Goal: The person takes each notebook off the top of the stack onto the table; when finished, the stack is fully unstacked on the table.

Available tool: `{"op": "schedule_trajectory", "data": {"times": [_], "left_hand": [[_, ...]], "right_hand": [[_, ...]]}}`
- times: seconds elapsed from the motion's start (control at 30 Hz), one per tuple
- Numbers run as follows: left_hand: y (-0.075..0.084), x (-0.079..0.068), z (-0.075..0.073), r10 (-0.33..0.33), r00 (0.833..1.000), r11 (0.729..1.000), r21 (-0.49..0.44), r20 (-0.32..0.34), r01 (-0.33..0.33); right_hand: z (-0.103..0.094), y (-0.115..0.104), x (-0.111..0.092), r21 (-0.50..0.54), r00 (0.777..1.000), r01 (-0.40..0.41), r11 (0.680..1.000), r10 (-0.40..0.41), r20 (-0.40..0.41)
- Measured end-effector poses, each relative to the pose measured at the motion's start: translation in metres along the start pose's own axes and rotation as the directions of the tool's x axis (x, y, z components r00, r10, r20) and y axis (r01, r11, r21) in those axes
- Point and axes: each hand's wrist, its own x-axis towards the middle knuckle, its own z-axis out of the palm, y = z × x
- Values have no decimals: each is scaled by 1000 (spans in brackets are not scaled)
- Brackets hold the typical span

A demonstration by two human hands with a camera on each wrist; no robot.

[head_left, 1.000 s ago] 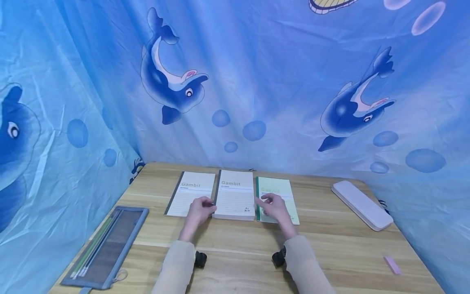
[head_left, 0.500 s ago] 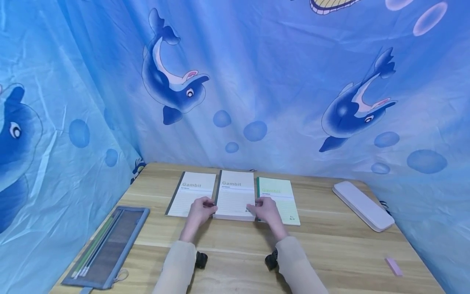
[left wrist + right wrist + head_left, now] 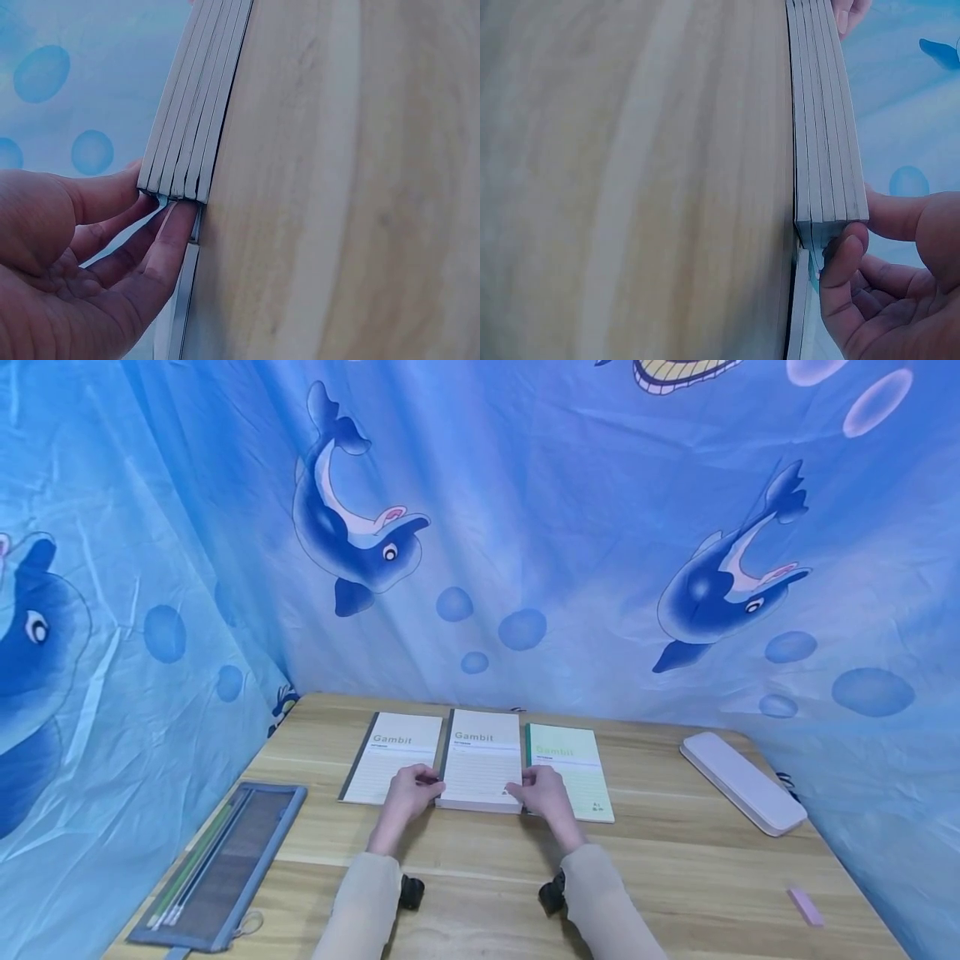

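Observation:
A thick stack of white "Gambit" notebooks (image 3: 483, 752) lies in the middle of the table's far part. My left hand (image 3: 411, 789) holds its left side near the front corner; in the left wrist view the thumb is at the top cover's edge and the fingers (image 3: 161, 259) press against the spines. On the opposite side, my right hand (image 3: 543, 789) grips the stack, with curled fingers (image 3: 844, 277) against the side and the thumb on top. A white notebook (image 3: 397, 747) lies left of the stack, partly behind the left hand. To the right lies a green notebook (image 3: 573, 768), partly covered by the right hand.
A mesh pencil pouch (image 3: 240, 860) with several pencils lies at the left. A white pencil case (image 3: 742, 781) sits at the back right, and a small pink eraser (image 3: 805, 907) nearer the right edge. A blue curtain (image 3: 480, 527) hangs behind the wooden table (image 3: 480, 877).
My right hand has moved left from above the green notebook to the stack's right edge and taken hold there. The left hand has stayed at the left edge.

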Motion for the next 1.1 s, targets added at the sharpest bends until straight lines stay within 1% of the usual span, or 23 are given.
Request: {"op": "schedule_trajectory", "data": {"times": [0.2,0.4,0.57,0.7,0.9,1.1], "left_hand": [[-1,1,1,8,1000,1000,9,0,-8],[-2,1,0,16,1000,1000,10,-5,-16],[-3,1,1,17,1000,1000,14,-15,-17],[-4,-1,1,25,999,1000,0,-24,-25],[-3,-2,1,29,999,999,-28,-16,-29],[-2,-1,1,16,1000,1000,-4,-12,-16]], "right_hand": [[0,0,-1,-28,1000,19,999,-19,0],[2,0,-1,-38,1000,20,999,-20,3],[3,1,-1,-35,1000,-2,999,3,10],[0,0,-4,-26,1000,-21,999,21,8],[-4,0,-6,-24,999,-35,999,35,-9],[-12,2,-4,5,998,-59,998,59,-19]]}}
